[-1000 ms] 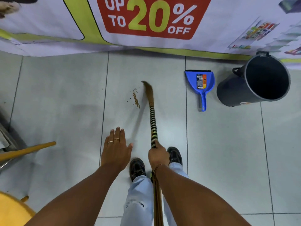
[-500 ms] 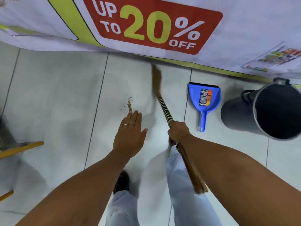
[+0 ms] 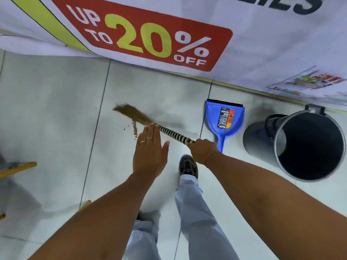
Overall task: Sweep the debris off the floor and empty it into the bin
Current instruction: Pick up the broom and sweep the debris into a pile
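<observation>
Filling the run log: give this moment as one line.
right hand grips broom | bristles beside debris | left hand open, empty | dustpan on floor | bin upright

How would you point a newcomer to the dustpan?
Find the big banner along the top. On the tiles just below it, left of the dark bin, lies the dustpan. It is the only bright blue thing, with a sticker inside.
</observation>
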